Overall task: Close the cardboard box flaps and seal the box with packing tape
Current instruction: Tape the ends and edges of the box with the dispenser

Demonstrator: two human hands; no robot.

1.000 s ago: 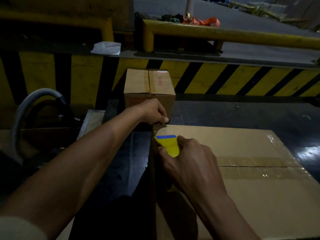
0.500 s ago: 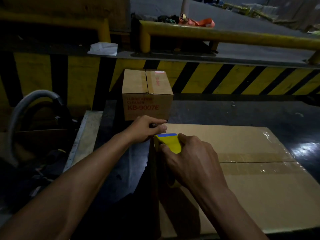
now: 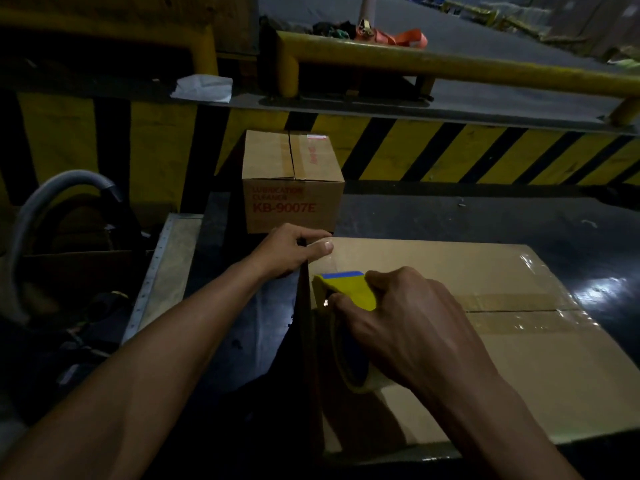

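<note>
A large flat cardboard box [image 3: 485, 368] lies in front of me with its flaps shut and a strip of clear tape along the centre seam. My right hand [image 3: 408, 323] grips a yellow and blue tape dispenser [image 3: 349, 292] with its roll, resting on the box top near the left edge. My left hand [image 3: 294, 249] clamps the box's far left corner, thumb on top pressing the clear tape end down, fingers curled over the side.
A smaller sealed carton [image 3: 292, 181] printed KB-9007E stands just behind the big box. A yellow and black striped wall [image 3: 450, 150] and yellow rails [image 3: 450, 65] run behind. A grey hose [image 3: 52, 202] curves at the left. White paper [image 3: 202, 87] lies on the ledge.
My left hand has slid along the box's left edge to the far corner, thumb now flat on top. The right hand with the dispenser has drawn back slightly toward me.
</note>
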